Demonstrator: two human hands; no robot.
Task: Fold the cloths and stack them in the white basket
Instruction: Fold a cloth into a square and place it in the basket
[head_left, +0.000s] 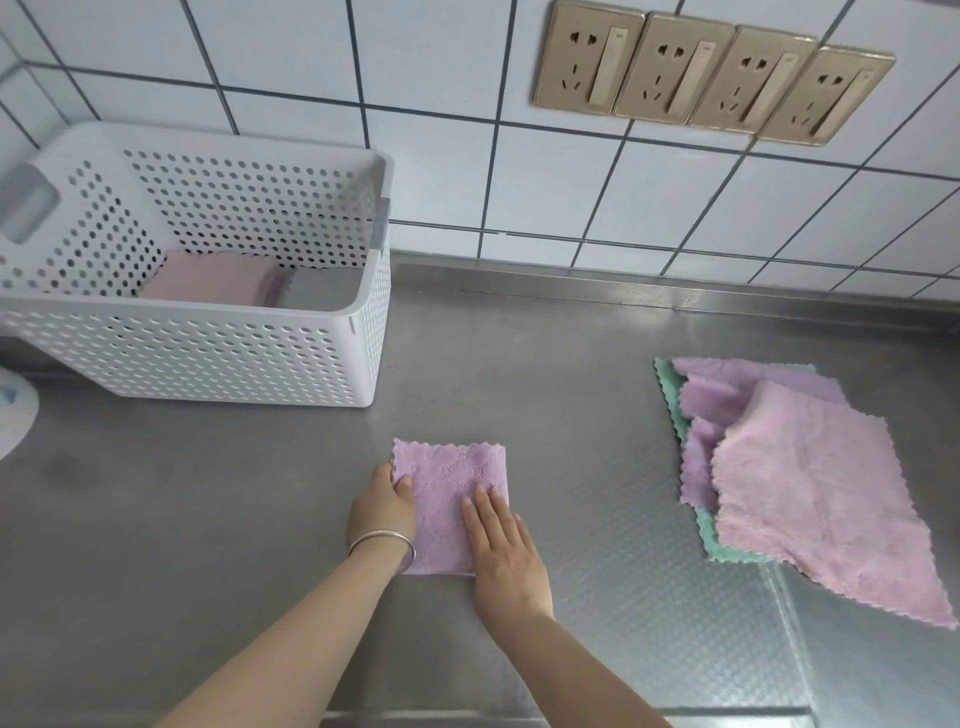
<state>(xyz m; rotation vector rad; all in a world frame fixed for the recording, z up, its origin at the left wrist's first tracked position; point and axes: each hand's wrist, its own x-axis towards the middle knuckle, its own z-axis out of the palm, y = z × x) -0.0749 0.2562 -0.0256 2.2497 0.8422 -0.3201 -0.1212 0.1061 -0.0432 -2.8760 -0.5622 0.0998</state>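
The likeliest slip, as we judge it, comes when we lift the folded purple cloth toward the white basket: our left hand pinches only its left edge, thumb on top and fingers curled at the edge, so the layers could sag open or the fold slide apart in the air. Our right hand lies flat on the cloth with straight fingers, pressing it down and gripping nothing; if it leaves before the crease sets, the soft pile may spring back.

The cloth sits on the steel counter in front of the basket and to its right, well apart from it. It looks like a small, roughly square fold, plush, with zigzag edges and a faint stitched pattern. Inside the basket a folded pink cloth already lies. Far right of the basket waits a loose pile of pink, purple and green cloths, unfolded.
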